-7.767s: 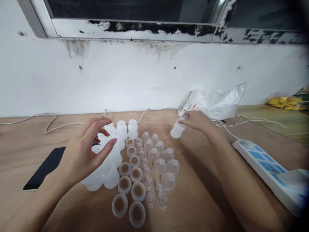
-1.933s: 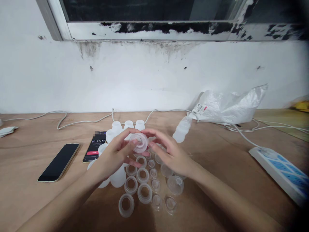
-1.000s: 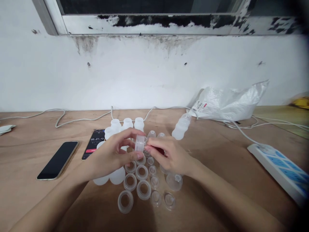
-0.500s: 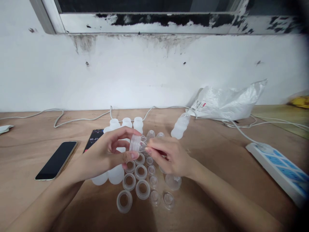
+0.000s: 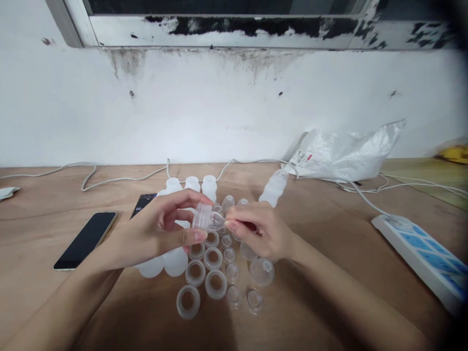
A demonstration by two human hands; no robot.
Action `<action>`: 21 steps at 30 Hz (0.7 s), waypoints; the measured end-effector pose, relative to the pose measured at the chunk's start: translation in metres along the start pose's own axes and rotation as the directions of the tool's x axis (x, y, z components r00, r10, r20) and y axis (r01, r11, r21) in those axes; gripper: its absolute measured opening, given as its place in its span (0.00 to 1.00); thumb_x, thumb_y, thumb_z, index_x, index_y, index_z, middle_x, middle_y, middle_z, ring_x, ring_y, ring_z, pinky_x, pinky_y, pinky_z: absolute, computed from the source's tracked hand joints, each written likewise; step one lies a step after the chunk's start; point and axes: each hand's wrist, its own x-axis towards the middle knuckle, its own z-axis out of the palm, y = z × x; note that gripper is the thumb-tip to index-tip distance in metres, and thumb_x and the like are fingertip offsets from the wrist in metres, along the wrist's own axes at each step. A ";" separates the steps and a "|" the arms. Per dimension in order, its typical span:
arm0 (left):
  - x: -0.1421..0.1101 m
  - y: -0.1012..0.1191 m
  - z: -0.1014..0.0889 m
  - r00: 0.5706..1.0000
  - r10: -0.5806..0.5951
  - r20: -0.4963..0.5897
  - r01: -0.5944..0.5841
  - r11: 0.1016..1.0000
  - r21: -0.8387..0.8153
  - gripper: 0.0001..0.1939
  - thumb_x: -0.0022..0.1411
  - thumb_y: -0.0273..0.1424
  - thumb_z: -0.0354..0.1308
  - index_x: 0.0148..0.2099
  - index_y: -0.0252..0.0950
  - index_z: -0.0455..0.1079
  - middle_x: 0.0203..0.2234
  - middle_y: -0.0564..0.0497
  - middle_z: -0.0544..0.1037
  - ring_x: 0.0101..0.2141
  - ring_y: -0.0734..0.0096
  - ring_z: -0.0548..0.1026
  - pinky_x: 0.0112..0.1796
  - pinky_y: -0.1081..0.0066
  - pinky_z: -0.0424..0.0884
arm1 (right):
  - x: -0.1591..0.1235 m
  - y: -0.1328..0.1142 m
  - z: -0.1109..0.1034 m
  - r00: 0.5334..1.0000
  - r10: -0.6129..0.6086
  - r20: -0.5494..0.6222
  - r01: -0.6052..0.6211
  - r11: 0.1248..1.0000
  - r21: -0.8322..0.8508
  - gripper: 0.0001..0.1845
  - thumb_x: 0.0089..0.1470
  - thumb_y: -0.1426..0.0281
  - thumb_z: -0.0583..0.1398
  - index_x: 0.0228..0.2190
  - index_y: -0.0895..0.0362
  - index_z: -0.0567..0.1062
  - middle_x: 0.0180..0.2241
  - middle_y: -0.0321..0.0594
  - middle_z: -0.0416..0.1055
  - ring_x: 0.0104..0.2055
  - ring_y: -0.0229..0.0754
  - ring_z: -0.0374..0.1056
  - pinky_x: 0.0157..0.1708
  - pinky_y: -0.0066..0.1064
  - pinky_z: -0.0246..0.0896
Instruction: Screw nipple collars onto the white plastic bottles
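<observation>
Between thumb and fingers, my left hand (image 5: pixel 161 224) holds a clear bottle collar ring (image 5: pixel 202 216) turned on its side. A clear silicone nipple (image 5: pixel 217 222) pokes out of the ring to the right. My right hand (image 5: pixel 261 229) pinches the nipple's tip, fingers closed. Below the hands lie several loose collar rings (image 5: pixel 216 284), several small clear nipples (image 5: pixel 232 271) and clear dome caps (image 5: pixel 262 271). White bottles (image 5: pixel 176 263) stand behind and beneath my left hand, partly hidden by it.
A capped bottle (image 5: pixel 274 189) lies tilted near a plastic bag (image 5: pixel 340 156) at the back. On the left are a dark phone (image 5: pixel 86 241) and a second phone (image 5: pixel 143 202), partly covered. A power strip (image 5: pixel 420 253) sits right, with white cables (image 5: pixel 127 180) along the wall.
The ring and my left hand have shifted slightly left. More of the nipple shows between the ring and my right fingertips.
</observation>
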 end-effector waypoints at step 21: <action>-0.003 0.002 0.006 0.987 0.067 -0.149 -0.035 0.977 0.209 0.18 0.56 0.31 0.57 0.48 0.42 0.60 0.36 0.51 0.68 0.32 0.73 0.70 0.25 0.77 0.71 | -0.002 -0.010 0.003 0.998 0.039 -0.044 -0.041 0.998 -0.039 0.11 0.54 0.74 0.51 0.21 0.57 0.59 0.18 0.29 0.51 0.19 0.29 0.48 0.20 0.23 0.46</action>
